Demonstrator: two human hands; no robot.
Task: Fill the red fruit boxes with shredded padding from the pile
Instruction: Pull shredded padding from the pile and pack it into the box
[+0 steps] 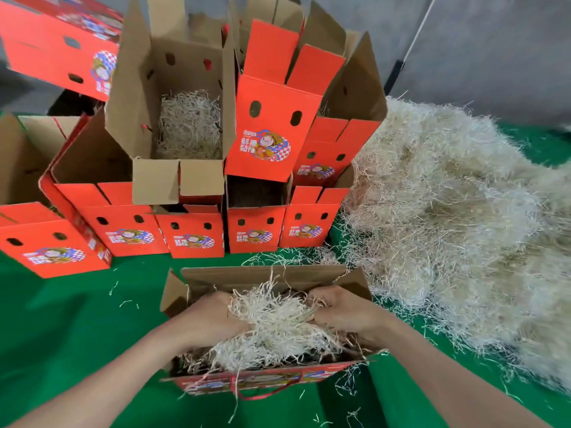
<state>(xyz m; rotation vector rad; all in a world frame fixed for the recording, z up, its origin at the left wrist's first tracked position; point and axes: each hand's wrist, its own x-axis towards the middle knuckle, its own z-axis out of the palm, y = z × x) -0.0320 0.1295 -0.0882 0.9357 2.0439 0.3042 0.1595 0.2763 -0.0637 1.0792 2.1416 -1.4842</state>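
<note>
Item, as I see it: left grip [213, 316] and right grip [343, 310], both clutching one wad of shredded padding [275, 322] between them, inside open red box [262, 274]; pile [448, 227] right of right grip.

Pile [448, 217] right of stacked boxes [197, 168] — open box [262, 273] in front.
</note>
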